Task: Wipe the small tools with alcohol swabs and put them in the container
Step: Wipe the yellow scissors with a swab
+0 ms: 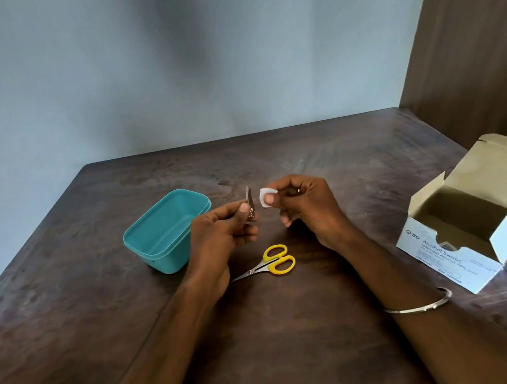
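While the left hand (223,228) pinches the nail clipper (250,203) beside the teal container (166,233), the right hand (302,204), pinching the swab (266,197), should wipe every face firmly.

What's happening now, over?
Left hand holds nail clipper. Right hand pinches swab, not touching. Scissors wait. Container empty. Nothing blocking.

I have one view only, a wide-angle camera worn on the head. It looks forward and down across a dark brown wooden table (298,332) toward a pale blue-grey wall (66,71), close enough that both forearms fill the lower frame.
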